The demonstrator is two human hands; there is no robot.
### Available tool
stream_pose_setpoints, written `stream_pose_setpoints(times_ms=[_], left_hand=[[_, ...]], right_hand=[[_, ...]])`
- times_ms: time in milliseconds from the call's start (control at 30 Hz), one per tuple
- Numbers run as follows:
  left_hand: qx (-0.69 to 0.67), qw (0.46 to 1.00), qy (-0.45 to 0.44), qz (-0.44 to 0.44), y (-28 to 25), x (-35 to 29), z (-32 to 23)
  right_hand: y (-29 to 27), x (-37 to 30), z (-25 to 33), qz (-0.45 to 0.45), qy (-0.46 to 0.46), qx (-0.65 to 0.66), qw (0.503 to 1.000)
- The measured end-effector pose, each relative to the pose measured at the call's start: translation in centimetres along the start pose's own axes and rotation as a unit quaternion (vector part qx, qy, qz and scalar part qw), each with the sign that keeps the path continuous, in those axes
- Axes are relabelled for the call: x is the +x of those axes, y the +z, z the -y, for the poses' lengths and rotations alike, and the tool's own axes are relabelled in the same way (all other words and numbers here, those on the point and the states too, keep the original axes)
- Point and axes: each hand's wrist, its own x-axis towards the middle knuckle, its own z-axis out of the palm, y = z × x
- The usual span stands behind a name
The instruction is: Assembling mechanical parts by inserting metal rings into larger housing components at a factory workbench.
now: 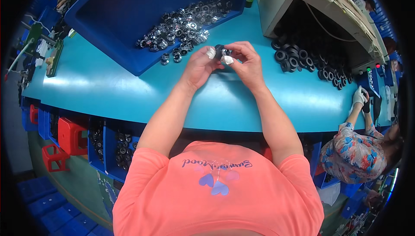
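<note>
In front of me, over the table, my left hand (200,66) and my right hand (247,65) meet with bent fingers. Between them is a small black ring (219,50) against a shiny chrome fitting (226,52). The ring sits on the left hand's side, the fitting by the right fingertips; how far they fit together is hidden. White wraps cover a digit on each hand. Just beyond, loose chrome fittings (177,55) lie at the mouth of a blue bin (108,15), which holds a heap of the same.
A pile of black rings (298,56) spills from a pale open-fronted box (276,7) at the right. Farther right, a co-worker's gloved hand (359,97) is at the blue-green table (108,97). Red stools (71,135) and blue bins of dark parts (123,149) stand below the table's left edge.
</note>
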Motion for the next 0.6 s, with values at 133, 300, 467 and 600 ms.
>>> stream_pose_setpoints(times_ms=[133,300,467,600], left_hand=[[0.052,0.998,0.022,-0.012,0.6,0.1,-0.1],[0.089,0.995,0.043,-0.031,1.1,-0.1,0.0],[0.101,0.991,0.060,-0.059,1.8,-0.3,-0.2],[0.167,0.983,0.058,-0.052,2.1,-0.3,-0.3]], right_hand=[[0.1,0.1,0.0,-0.011,-0.009,-0.022,1.000],[0.2,-0.2,0.1,-0.012,-0.018,-0.035,0.999],[0.3,-0.2,0.2,-0.014,-0.026,-0.050,0.998],[0.6,-0.4,0.6,-0.031,-0.046,-0.097,0.994]])
